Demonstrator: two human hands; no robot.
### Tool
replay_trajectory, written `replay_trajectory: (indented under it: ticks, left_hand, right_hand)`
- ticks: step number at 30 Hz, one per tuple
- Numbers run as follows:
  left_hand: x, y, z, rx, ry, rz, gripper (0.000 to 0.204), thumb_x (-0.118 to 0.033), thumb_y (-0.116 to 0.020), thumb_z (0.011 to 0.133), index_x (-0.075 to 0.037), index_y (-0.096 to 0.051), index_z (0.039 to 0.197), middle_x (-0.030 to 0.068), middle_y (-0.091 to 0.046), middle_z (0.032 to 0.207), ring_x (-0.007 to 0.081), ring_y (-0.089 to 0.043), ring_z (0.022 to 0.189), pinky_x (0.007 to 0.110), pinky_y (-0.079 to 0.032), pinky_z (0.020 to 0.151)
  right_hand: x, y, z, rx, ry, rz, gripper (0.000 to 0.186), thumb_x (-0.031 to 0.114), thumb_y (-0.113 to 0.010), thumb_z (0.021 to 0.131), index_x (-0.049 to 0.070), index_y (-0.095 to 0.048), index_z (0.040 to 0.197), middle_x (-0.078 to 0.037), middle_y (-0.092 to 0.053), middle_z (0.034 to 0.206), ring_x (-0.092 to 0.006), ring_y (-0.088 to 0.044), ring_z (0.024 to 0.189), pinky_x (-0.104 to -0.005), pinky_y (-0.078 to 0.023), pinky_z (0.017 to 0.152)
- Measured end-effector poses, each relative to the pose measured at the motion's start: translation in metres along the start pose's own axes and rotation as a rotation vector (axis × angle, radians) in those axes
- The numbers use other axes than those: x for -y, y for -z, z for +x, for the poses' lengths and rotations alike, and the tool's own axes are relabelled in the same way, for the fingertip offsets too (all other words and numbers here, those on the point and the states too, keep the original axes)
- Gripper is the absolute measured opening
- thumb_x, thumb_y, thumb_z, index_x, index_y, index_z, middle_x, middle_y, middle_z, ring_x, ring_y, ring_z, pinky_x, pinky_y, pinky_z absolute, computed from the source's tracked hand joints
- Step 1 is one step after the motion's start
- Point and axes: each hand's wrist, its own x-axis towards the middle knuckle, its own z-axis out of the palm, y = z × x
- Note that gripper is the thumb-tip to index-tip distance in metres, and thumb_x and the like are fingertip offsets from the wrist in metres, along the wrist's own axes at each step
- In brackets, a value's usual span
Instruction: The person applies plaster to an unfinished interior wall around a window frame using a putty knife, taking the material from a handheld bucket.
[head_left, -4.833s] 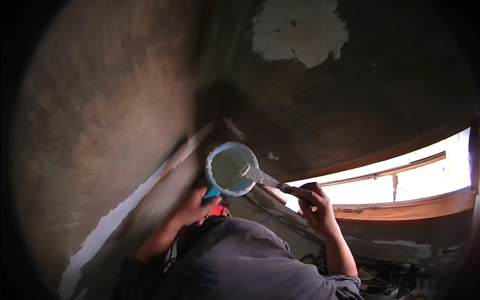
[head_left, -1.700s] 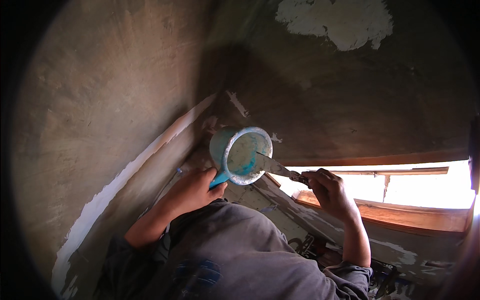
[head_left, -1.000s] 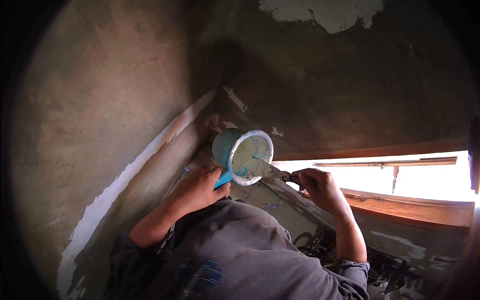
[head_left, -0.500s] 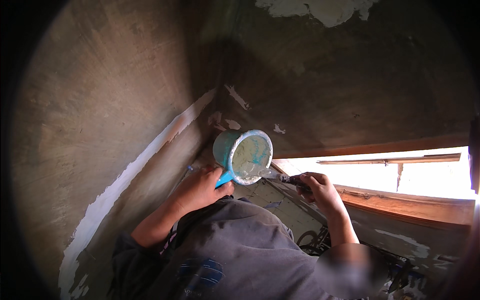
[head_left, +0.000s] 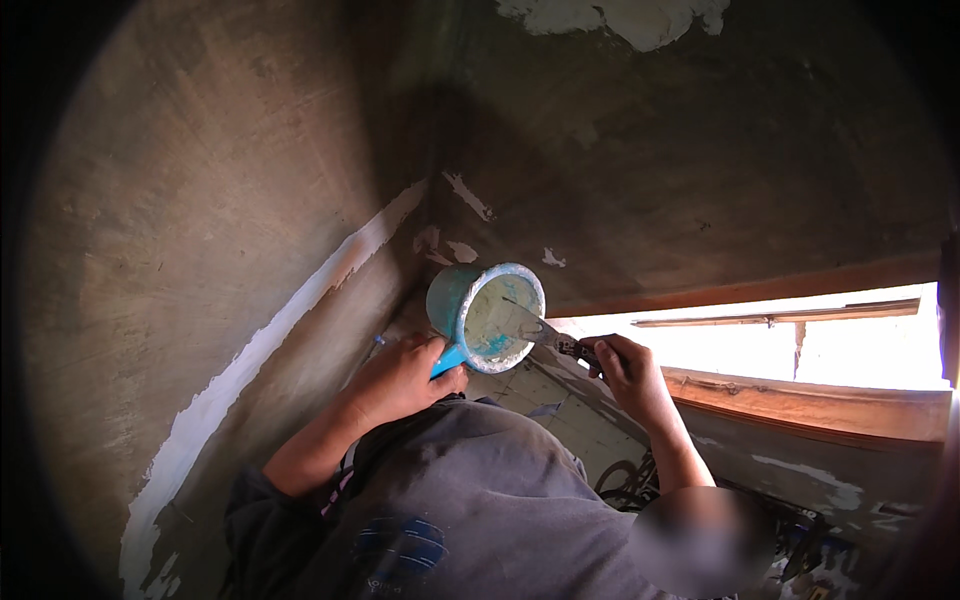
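My left hand (head_left: 405, 378) is closed round the handle of a blue plastic dipper (head_left: 452, 297), which is tilted so its mouth shows. Pale putty (head_left: 487, 317) coats the inside and the rim. In my right hand (head_left: 625, 368) is a putty knife (head_left: 562, 342) with a dark, smeared handle. Its blade reaches over the right rim into the dipper, against the putty. The fingers of my right hand wrap the handle.
A brown plastered wall (head_left: 220, 180) with a long white putty strip (head_left: 215, 400) rises at left. Ahead is a dark wall (head_left: 700, 180) with white patches. At right is a bright window opening with a wooden frame (head_left: 800, 402). A bicycle (head_left: 630, 480) stands low on the right.
My right hand has shifted slightly, and the putty knife's blade has moved further up and into the dipper. The dipper and my left hand have stayed nearly in place.
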Motion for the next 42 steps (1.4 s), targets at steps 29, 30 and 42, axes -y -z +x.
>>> replay_trajectory:
  ticks: [29, 30, 42]
  left_hand:
    - [0.008, -0.003, 0.005, 0.057, -0.034, 0.092, 0.035, -0.034, -0.069, 0.092, -0.002, -0.061, 0.102, 0.0254, -0.069, 0.083, 0.0462, -0.068, 0.080, 0.053, -0.054, 0.070]
    - [0.008, -0.003, 0.005, 0.060, -0.030, 0.085, 0.035, -0.035, -0.069, 0.092, -0.002, -0.061, 0.102, 0.0255, -0.069, 0.083, 0.0463, -0.068, 0.080, 0.053, -0.054, 0.070]
    - [0.031, -0.007, 0.012, 0.074, 0.066, -0.112, 0.033, -0.035, -0.068, 0.096, -0.003, -0.060, 0.099, 0.0149, -0.068, 0.071, 0.0236, -0.066, 0.051, 0.038, -0.052, 0.049]
  right_hand:
    - [0.009, 0.002, 0.002, 0.109, -0.007, -0.090, 0.027, 0.020, -0.056, 0.105, -0.001, -0.072, 0.110, -0.012, -0.068, 0.078, -0.0207, -0.065, 0.069, -0.0355, -0.052, 0.069]
    - [0.011, 0.003, 0.003, 0.123, -0.062, -0.044, 0.028, 0.022, -0.056, 0.106, -0.001, -0.073, 0.108, -0.009, -0.067, 0.076, -0.0161, -0.061, 0.066, -0.0321, -0.049, 0.064]
    - [-0.046, -0.001, 0.000, 0.045, -0.430, 0.816, 0.025, 0.026, -0.059, 0.104, 0.003, -0.070, 0.105, -0.001, -0.065, 0.080, -0.0085, -0.052, 0.063, -0.0247, -0.042, 0.056]
